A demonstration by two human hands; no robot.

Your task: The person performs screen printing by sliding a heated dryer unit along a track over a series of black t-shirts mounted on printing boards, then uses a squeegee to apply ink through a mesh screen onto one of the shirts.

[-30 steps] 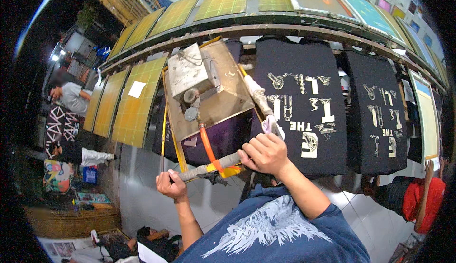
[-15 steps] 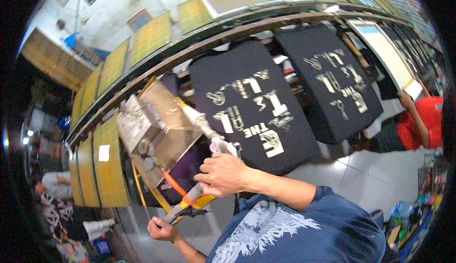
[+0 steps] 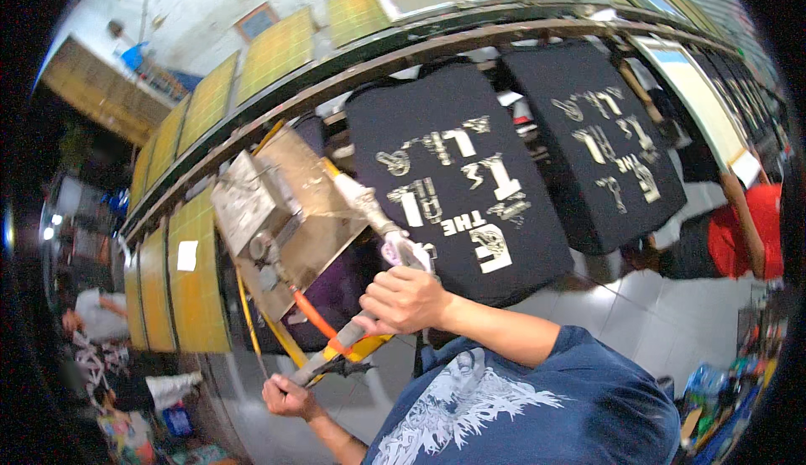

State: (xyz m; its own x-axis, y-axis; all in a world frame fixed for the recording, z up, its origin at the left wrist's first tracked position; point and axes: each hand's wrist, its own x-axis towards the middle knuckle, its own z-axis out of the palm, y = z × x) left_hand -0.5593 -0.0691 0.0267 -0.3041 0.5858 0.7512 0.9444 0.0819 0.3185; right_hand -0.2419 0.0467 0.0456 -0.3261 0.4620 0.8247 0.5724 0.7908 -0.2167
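Note:
My left hand (image 3: 290,395) is closed round the lower end of a grey bar (image 3: 316,366). Farther up the same bar, my right hand (image 3: 405,300) is wrapped in a fist, its knuckles upward. Orange wrapping and a black strap (image 3: 348,368) sit on the bar between the two hands. The bar lies alongside a yellow-framed rig that carries a tan board (image 3: 315,201) and a dusty box-shaped metal unit (image 3: 245,199). An orange tube (image 3: 312,314) runs from that unit to the bar. Just beyond my right hand is a pale, wrapped joint (image 3: 399,248).
Black printed T-shirts (image 3: 420,121) lie on boards along a long dark rail (image 3: 369,60). Yellowish boards (image 3: 197,276) line the left side. A person in red (image 3: 743,234) holds a white-framed screen (image 3: 701,100) at right. Another person (image 3: 101,314) is at far left.
The whole view has shifted a little, so most things appear slightly farther right. Both my hands keep hold of the bar. The person in red has moved slightly.

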